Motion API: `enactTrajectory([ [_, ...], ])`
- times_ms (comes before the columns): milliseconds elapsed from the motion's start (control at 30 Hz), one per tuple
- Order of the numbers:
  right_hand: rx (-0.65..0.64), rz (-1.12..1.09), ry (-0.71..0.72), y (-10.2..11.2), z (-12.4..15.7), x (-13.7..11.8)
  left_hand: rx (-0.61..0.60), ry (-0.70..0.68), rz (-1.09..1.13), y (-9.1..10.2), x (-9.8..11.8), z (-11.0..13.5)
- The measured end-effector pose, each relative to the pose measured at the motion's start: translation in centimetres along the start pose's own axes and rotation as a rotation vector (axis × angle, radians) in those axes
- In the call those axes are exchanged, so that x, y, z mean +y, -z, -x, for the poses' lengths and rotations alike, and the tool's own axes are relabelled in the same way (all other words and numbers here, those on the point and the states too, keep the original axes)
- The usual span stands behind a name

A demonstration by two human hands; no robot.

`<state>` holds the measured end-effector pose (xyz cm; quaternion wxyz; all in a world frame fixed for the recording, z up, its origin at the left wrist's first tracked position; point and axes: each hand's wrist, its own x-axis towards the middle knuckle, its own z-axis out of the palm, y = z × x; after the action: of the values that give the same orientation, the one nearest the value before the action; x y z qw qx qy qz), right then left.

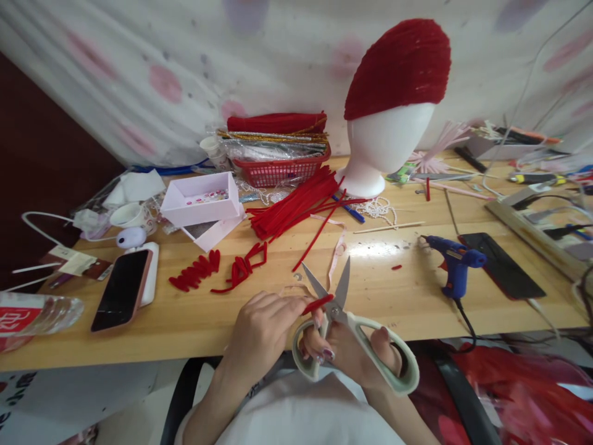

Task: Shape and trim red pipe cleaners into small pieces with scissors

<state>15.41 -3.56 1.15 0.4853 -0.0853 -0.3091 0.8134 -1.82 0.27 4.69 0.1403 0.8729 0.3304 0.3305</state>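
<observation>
Nearest, the R hand (345,353) has fingers & thumb thru the handles of pale green scissors (336,313), blades spread apart & pointing away. The L hand (262,324) pinches a short red chenille piece (317,304) just above the pivot, in front of the table (370,278) edge. Beyond on the L: a phone (123,289) leaning on a white device (150,272), then a red zigzag-folded chenille strip (194,272) w/ a bent, tangled red one (243,269) beside it. On the R: a blue glue gun (458,266) next to a dark phone (503,264). Mid-table: a bundle of red chenille stems (294,207), w/ a white box (199,216) to its L. Farther back: a red basket (280,172) of packed supplies & a white mannequin head (389,139) in a red cap (401,68), w/ a spotted curtain (287,62) behind.
</observation>
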Motion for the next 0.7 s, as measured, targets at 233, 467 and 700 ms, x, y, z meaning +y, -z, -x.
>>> enactTrajectory([
  [233, 0.062, -0.024, -0.021, -0.4, -0.4, 0.5, 0.028, 0.013, -0.027, -0.2, -0.4, 0.2],
  [467, 0.153, 0.118, -0.032, -0.1, -0.1, 1.2, 0.041, 0.000, -0.030, -0.5, -1.0, 0.4],
  [700, 0.333, 0.265, 0.068, 0.8, 0.3, -0.4, 0.125, 0.157, 0.076, -1.6, -2.4, 1.8],
])
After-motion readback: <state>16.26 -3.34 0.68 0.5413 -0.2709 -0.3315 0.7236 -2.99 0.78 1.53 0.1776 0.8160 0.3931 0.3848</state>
